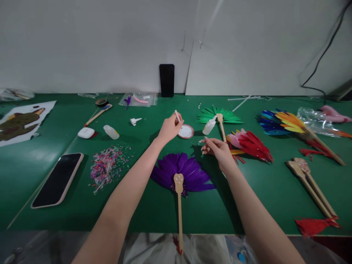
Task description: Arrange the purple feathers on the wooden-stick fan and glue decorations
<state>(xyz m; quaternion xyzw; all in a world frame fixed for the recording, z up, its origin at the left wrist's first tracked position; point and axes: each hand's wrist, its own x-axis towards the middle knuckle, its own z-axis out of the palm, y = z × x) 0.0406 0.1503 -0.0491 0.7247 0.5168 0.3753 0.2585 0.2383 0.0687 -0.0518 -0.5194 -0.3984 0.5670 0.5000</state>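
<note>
My left hand is closed in a pinch around a slim pale-pink stick, with its fingers at the left edge of a small round dish with a white inside and reddish rim. To the right, my right hand hovers with fingers loosely bent and apart; I see nothing in them. Just beyond it stands a white squeeze bottle with a pointed nozzle. Between my forearms lies a purple feather fan, its wooden handle pointing toward me and pearl-like beads on the handle's head.
At right lie a green feather fan, a red-pink one, a multicoloured one and wooden handles. At left are a phone, a heap of colourful bits, and a small bottle. A black phone leans against the wall.
</note>
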